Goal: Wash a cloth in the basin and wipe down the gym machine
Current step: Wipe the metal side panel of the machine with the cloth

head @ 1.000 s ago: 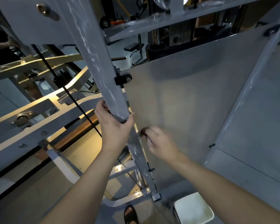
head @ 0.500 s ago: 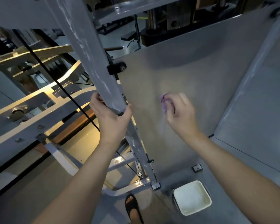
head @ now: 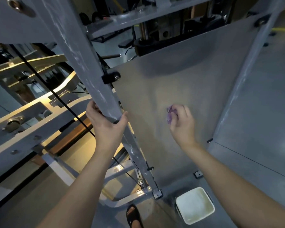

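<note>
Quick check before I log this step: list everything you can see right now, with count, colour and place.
cloth: one, purple, bunched against the panel
panel: one, grey, between the machine's posts
post: one, grey with white streaks, slanting left of the panel
cable: one, black, left of the post
basin: one, white, on the floor at bottom right
sandalled foot: one, black sandal, left of the basin
left hand: grips the post
right hand: holds the cloth
</note>
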{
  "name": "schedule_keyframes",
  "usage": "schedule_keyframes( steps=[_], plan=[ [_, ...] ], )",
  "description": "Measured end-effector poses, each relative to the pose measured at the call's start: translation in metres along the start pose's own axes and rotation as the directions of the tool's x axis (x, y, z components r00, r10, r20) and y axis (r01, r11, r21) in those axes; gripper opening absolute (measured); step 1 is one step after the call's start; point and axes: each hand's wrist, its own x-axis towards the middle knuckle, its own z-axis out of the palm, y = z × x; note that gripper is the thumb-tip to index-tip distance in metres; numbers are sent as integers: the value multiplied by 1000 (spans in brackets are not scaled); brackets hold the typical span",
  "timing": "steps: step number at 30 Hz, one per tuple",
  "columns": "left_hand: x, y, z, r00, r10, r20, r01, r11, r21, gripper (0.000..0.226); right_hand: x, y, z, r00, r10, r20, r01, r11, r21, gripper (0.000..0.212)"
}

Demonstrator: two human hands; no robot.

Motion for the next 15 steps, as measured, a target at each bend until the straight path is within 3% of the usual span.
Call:
schedule_keyframes(
  steps=[3,5,7,9,11,12,13,15],
  plan=[
    [0,1,0,1000,-2,6,2,1000,-9,88,-62,33,27,935,111,337,-74,990,-120,28],
    [-1,1,-1,1000,-9,16,9,1000,-16,88,-72,47,23,897,108,429,-41,986,-162,28],
    [-1,2,-2,1000,-7,23,7,1000,-15,87,-43,38,5,948,76,308,-33,989,-145,21],
    [-1,4,-3,1000,-18,24,19,1000,-18,88,1,22,-16,994,81,71,-74,992,-98,22],
    [-2,6,-3,1000,-24,19,24,1000,-20,90,27,7,-23,970,145,-196,-140,989,40,27],
    [-2,6,-3,999,-30,23,30,999,-28,91,24,-2,-17,945,207,-254,-185,977,108,28],
    [-2,7,-3,999,-36,29,37,998,-40,91,10,-7,-3,944,232,-233,-208,970,124,27],
    [-2,6,-3,998,-41,37,43,998,-50,92,-36,-9,28,992,117,51,-119,992,38,28]
  ],
)
